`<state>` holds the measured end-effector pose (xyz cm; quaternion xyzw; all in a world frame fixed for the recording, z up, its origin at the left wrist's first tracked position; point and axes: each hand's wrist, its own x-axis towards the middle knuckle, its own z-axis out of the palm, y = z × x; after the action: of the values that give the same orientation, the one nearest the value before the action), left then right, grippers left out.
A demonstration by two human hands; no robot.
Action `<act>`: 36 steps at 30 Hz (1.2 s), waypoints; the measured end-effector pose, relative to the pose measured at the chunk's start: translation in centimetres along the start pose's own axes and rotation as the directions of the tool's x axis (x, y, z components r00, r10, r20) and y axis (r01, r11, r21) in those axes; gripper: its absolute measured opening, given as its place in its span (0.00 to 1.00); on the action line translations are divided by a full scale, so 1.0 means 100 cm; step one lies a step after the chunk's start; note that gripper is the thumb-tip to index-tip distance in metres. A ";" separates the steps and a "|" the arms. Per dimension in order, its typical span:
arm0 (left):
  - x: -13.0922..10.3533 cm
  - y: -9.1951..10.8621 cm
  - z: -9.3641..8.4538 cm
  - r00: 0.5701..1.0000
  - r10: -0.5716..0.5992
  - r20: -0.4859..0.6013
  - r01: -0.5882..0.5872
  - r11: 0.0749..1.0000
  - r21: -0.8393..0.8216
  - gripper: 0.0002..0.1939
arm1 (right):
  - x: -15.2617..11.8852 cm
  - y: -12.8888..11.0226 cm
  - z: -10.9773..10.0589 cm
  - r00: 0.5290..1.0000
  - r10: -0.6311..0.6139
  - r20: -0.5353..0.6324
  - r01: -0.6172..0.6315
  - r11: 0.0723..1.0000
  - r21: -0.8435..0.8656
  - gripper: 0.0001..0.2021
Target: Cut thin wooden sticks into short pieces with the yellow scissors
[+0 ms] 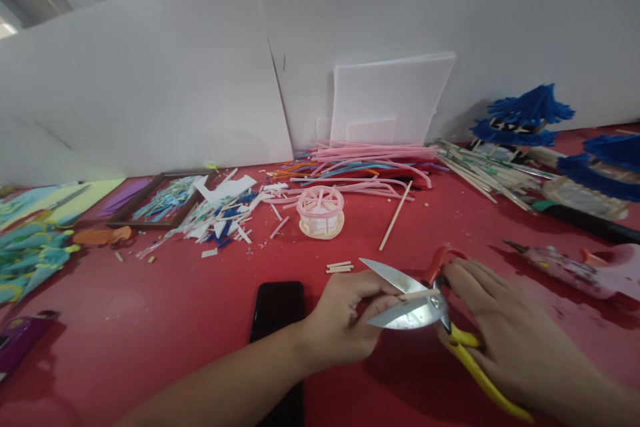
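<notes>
Seen from the head camera, a left hand (345, 317) reaches in from the lower left, fingers curled closed on a thin pale wooden stick (420, 294) between the open blades of red-and-yellow-handled metal scissors (407, 313). The right hand (505, 330), angled in from the lower right, has its fingers partly bent around the handles, above the red tabletop (200, 293).

No readable text, no legible labels, numbers or signs
</notes>
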<state>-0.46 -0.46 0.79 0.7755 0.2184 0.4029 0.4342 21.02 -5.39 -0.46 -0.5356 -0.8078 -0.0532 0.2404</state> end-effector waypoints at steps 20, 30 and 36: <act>-0.007 -0.004 0.005 0.996 0.059 -0.069 -0.049 0.988 0.145 0.10 | -0.006 -0.005 0.001 0.964 0.131 0.230 -0.157 0.983 0.099 0.07; -0.006 -0.003 0.002 0.992 0.115 -0.052 -0.102 0.972 0.213 0.07 | 0.001 -0.005 -0.005 0.997 0.029 0.067 -0.032 0.999 0.034 0.04; -0.005 -0.006 0.000 0.989 0.145 -0.006 -0.141 0.970 0.197 0.13 | -0.001 -0.005 0.000 0.997 0.039 0.062 -0.041 0.998 0.041 0.06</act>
<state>-0.71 -0.49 0.06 0.8241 0.2052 0.4174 0.3233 20.64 -5.70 -0.40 -0.5477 -0.8048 -0.0149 0.2280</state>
